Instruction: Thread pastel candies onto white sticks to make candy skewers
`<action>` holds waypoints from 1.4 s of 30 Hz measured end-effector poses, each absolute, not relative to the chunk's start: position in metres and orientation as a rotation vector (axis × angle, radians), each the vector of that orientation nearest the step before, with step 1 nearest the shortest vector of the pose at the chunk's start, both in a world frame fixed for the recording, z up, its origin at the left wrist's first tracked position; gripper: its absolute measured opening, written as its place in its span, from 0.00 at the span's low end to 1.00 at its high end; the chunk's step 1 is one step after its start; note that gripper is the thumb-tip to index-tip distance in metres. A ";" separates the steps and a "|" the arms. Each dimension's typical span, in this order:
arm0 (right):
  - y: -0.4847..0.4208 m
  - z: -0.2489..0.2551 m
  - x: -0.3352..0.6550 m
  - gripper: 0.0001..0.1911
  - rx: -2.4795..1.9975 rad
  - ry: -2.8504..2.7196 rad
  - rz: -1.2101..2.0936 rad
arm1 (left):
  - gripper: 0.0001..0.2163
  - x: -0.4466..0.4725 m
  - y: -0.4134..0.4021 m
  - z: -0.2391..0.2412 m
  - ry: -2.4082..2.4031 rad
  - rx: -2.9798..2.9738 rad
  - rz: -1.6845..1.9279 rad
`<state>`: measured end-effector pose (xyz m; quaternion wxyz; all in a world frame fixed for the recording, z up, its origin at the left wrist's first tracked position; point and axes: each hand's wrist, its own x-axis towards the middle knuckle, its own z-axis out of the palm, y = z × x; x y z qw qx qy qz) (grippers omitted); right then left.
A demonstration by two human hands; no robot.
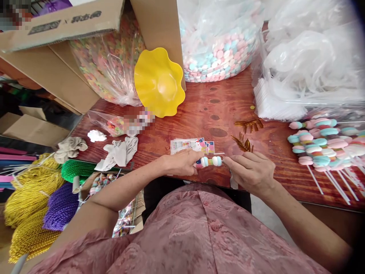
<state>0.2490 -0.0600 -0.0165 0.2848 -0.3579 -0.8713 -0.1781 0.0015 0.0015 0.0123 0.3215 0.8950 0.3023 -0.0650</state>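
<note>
Between my two hands lies a marshmallow candy skewer [211, 161] in pale blue, white, yellow and pink, held level near the table's front edge. My left hand [185, 161] is closed around its left end. At the right end, the fingertips of my right hand [252, 171] are pinched together; any small piece between them is hidden. Printed cards [186, 145] lie flat just beyond my left hand. Gold twist ties [242, 144] are scattered beyond my right hand, with a second bunch of gold ties [249, 125] farther back.
Finished-looking candy skewers [322, 146] are piled at right, before a clear plastic box of bags [313, 83]. Behind stand a large bag of pastel candies [219, 53], a yellow wavy bowl [159, 82] and a cardboard box [65, 28]. Crumpled gloves [121, 152] lie at left.
</note>
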 end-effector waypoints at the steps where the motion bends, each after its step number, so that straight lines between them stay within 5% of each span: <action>1: -0.060 -0.014 0.250 0.10 -0.918 -2.335 -0.477 | 0.22 0.001 0.002 0.013 0.733 2.305 -0.123; 12: -0.065 -0.034 0.228 0.15 -1.316 -2.298 0.210 | 0.24 0.012 0.005 0.002 0.946 2.833 -0.076; 18: -0.070 -0.041 0.210 0.16 -1.413 -2.371 0.191 | 0.31 0.014 -0.002 -0.006 0.845 2.790 -0.264; 27: -0.057 -0.035 0.218 0.18 -1.350 -2.068 0.761 | 0.41 0.000 -0.004 0.030 0.951 3.022 -0.096; 33: -0.059 -0.037 0.214 0.15 -1.258 -2.109 0.539 | 0.12 -0.014 0.007 0.018 1.144 2.906 -0.327; 38: -0.062 -0.037 0.201 0.13 -1.139 -2.345 -0.143 | 0.12 -0.006 -0.001 0.006 1.162 2.774 -0.347; 42: -0.057 -0.034 0.191 0.14 -1.180 -2.426 -0.210 | 0.12 0.002 -0.007 0.003 1.180 2.714 -0.339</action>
